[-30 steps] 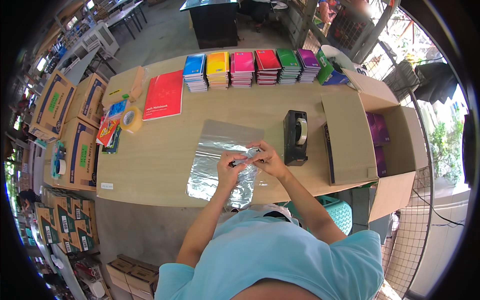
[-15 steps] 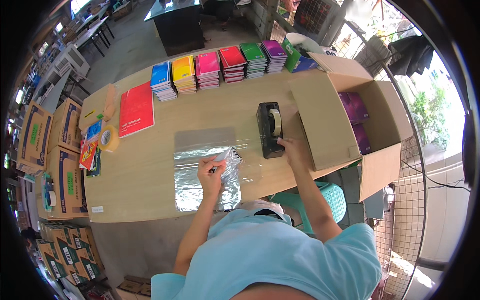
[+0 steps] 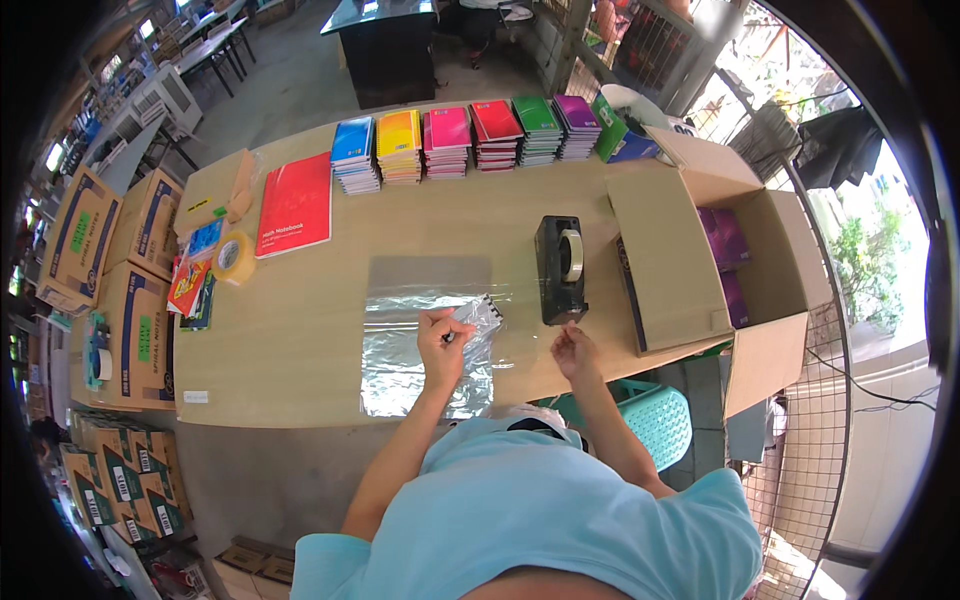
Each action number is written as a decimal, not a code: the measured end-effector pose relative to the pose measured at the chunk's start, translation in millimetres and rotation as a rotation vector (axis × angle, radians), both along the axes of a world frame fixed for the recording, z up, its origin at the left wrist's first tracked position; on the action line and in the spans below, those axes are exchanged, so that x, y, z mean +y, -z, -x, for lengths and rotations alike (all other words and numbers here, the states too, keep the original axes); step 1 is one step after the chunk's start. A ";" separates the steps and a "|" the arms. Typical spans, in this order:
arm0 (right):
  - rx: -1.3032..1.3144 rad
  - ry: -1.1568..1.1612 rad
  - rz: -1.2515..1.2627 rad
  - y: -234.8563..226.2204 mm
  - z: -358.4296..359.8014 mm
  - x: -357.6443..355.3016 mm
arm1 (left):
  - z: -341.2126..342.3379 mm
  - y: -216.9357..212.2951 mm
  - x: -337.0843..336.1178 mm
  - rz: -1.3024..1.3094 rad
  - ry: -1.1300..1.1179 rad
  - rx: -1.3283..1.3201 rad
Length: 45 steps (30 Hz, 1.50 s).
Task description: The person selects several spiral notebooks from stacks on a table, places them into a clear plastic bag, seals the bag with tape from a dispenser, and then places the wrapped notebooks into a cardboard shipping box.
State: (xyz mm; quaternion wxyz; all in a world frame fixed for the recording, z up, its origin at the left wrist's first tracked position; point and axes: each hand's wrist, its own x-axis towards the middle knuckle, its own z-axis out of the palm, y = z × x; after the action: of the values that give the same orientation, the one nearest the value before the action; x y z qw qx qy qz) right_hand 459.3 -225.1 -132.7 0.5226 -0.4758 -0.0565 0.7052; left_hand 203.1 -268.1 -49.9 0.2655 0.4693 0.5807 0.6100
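My left hand (image 3: 442, 350) is closed, its fingers pinching down on a clear plastic bag (image 3: 405, 375) that lies flat at the table's near edge. Beside those fingertips, a black spiral binding (image 3: 493, 306) shows at the corner of something wrapped in the shiny plastic. To the right stands a black tape dispenser (image 3: 551, 270) carrying a roll of tape (image 3: 571, 256). Just below the dispenser's near end, my right hand (image 3: 575, 357) has its fingers pinched together. Whatever is between them is too small to make out.
Stacks of small coloured notebooks (image 3: 447, 140) line the far edge. A red notebook (image 3: 296, 205), a wide tape roll (image 3: 234, 257) and cartons (image 3: 140, 335) are at left. An open cardboard box (image 3: 665, 260) with purple packs stands right, above a teal stool (image 3: 650, 425).
My right hand has come away from the dispenser's near end toward my body, fingers still pinched. The left hand keeps its place on the bag. The whole view has shifted slightly.
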 end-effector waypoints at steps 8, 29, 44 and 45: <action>-0.454 -0.364 -0.438 -122.8 81.9 -28.8 | 5.2 4.1 -3.3 0.010 -0.022 0.036; -0.805 -1.113 -0.396 -44.8 87.9 -38.7 | 20.9 -76.1 33.6 0.331 0.491 0.932; -0.653 -0.988 -1.023 -82.9 94.6 21.7 | 57.8 -4.0 -23.3 0.200 0.309 0.373; -0.772 -0.949 -1.125 -109.5 90.5 18.4 | 66.2 -22.9 -25.8 0.143 0.251 0.522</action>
State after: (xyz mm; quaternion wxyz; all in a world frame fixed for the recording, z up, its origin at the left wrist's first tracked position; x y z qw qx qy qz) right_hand 368.8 -206.7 -23.2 0.2734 -0.2775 -0.7707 0.5042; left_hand 136.8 -293.9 -27.0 0.2132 0.6585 0.6081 0.3888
